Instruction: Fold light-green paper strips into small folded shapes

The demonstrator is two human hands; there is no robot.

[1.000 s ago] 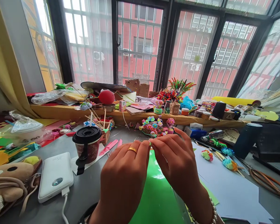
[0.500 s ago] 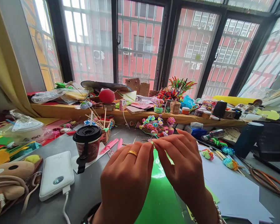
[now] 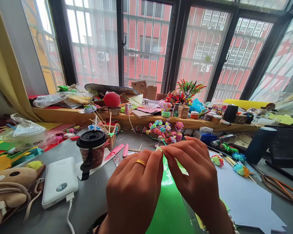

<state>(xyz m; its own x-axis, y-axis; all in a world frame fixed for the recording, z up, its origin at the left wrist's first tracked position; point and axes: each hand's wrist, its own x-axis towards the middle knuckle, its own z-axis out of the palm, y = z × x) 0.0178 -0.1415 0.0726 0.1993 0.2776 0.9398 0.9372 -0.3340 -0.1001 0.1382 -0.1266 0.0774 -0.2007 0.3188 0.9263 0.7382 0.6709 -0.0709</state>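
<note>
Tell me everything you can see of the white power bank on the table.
The white power bank is a rounded rectangular slab, apparently smooth plastic, lying flat on the grey table. Grey lettering marks its far end; a dark round display sits nearer. A white cable plugs into the near end. A plush toy is to its left; neither the left hand nor the right hand touches it.

A small pale green piece [image 3: 158,148] is showing only as a tiny tip, being pinched between the fingers of the left hand [image 3: 134,182] and the right hand [image 3: 195,172]. It is appearing by the far end of the glossy green sheet [image 3: 171,208], its remaining shape staying hidden by the fingers.
</note>
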